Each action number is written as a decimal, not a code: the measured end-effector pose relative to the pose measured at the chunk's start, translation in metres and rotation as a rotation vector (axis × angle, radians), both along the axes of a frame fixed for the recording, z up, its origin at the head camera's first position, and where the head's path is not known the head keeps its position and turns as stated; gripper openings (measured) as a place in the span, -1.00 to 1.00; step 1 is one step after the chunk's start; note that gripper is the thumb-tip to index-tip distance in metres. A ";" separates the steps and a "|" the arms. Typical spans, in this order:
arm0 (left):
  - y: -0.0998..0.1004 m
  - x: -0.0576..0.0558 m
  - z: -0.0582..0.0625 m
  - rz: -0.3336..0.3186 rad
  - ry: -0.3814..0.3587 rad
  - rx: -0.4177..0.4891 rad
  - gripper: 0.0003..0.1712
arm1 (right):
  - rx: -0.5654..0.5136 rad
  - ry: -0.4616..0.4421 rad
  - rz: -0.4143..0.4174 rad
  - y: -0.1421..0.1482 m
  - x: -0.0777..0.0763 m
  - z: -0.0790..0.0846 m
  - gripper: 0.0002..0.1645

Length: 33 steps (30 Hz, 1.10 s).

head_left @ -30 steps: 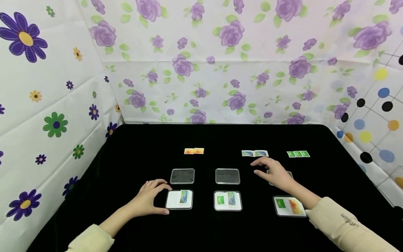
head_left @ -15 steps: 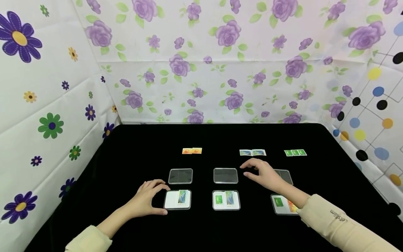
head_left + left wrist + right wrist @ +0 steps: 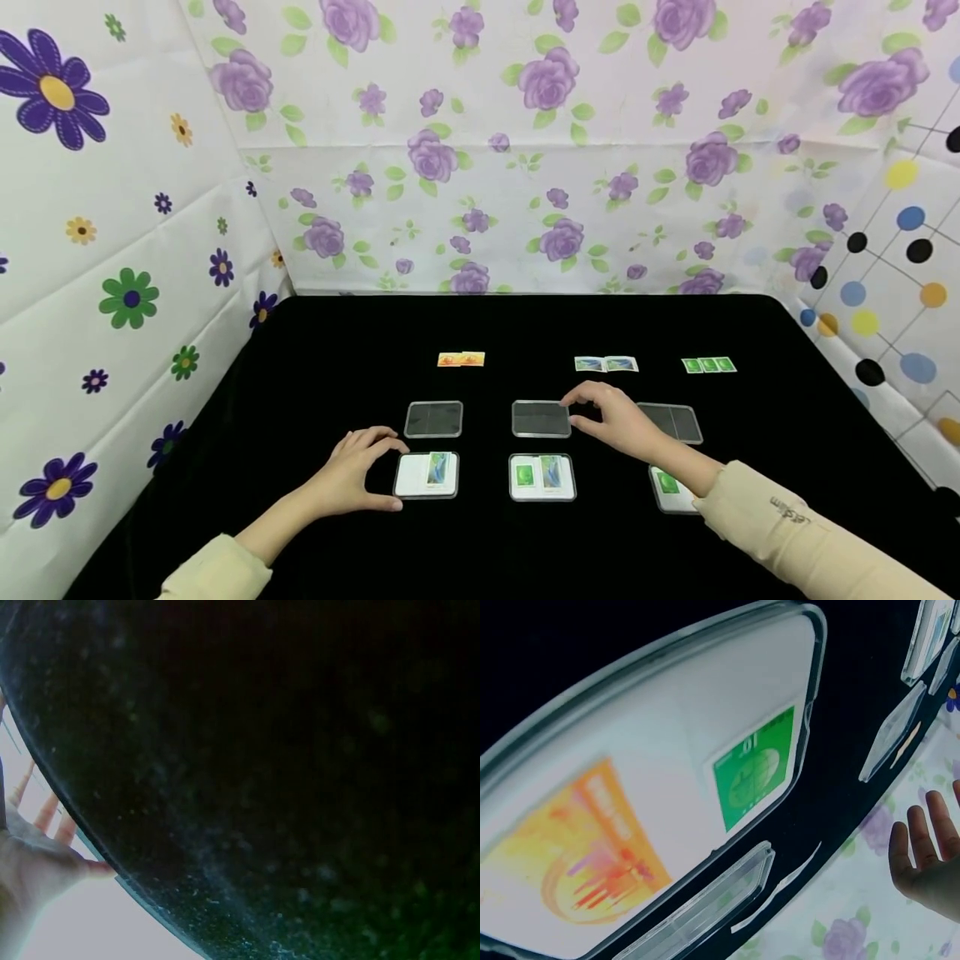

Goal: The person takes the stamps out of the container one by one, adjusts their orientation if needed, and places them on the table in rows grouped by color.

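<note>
In the head view my left hand (image 3: 348,477) rests on the black cloth, its thumb and forefinger spread at the left edge of a clear case (image 3: 408,477) with a white insert and a blue-green stamp (image 3: 438,469). My right hand (image 3: 617,423) is at the right edge of the middle clear lid (image 3: 540,419), forefinger and thumb at its rim; whether they grip it I cannot tell. Below it lies the middle case (image 3: 538,487) with a green and a blue-green stamp. The right case (image 3: 678,502) is partly behind my right forearm; the right wrist view shows its green stamp (image 3: 754,769) and orange stamp (image 3: 585,855).
Two more clear lids, left (image 3: 433,419) and right (image 3: 675,422), lie in the same row. Farther back are orange stamps (image 3: 461,359), blue-green stamps (image 3: 606,364) and green stamps (image 3: 708,365). Flowered sheets (image 3: 480,150) stand behind the table. The left wrist view is mostly dark cloth (image 3: 262,765).
My right hand has moved left from in front of the right lid to the right edge of the middle lid, uncovering the right lid. My left hand has stayed in place.
</note>
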<state>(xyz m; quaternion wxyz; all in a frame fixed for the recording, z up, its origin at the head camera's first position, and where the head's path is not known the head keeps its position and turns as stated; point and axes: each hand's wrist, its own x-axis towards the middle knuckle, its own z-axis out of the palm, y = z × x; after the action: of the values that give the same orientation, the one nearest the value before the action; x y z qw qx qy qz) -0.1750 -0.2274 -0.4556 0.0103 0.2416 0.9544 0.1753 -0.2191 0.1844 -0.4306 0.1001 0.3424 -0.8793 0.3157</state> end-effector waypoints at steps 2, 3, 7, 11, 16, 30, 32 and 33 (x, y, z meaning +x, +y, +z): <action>0.000 0.000 0.001 -0.003 0.001 0.001 -0.21 | 0.006 -0.010 0.000 -0.002 0.001 0.000 -0.73; 0.000 0.000 0.001 -0.005 0.003 0.000 -0.21 | 0.004 -0.017 0.002 -0.004 0.001 0.000 -0.72; 0.001 0.000 0.002 -0.005 0.012 -0.002 -0.22 | -0.007 -0.050 0.018 -0.009 0.002 0.000 -0.72; 0.001 0.000 0.002 -0.003 0.010 0.000 -0.22 | -0.011 -0.066 0.040 -0.015 0.003 0.001 -0.71; 0.002 0.000 0.002 -0.003 0.001 -0.002 -0.22 | -0.003 -0.080 0.064 -0.024 0.003 0.003 -0.71; 0.001 0.001 0.001 -0.002 0.006 -0.006 -0.22 | -0.015 -0.144 0.101 -0.049 0.007 0.004 -0.74; 0.001 0.001 0.001 -0.003 0.007 -0.004 -0.22 | -0.021 -0.164 0.113 -0.053 0.008 0.004 -0.74; 0.001 0.001 0.001 -0.003 0.007 -0.004 -0.22 | -0.023 -0.174 0.118 -0.055 0.008 0.003 -0.74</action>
<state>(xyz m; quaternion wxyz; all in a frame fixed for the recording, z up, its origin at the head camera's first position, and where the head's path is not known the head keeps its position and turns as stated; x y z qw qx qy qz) -0.1741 -0.2265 -0.4542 0.0077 0.2435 0.9544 0.1727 -0.2111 0.1295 -0.4273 0.0084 0.3638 -0.8593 0.3594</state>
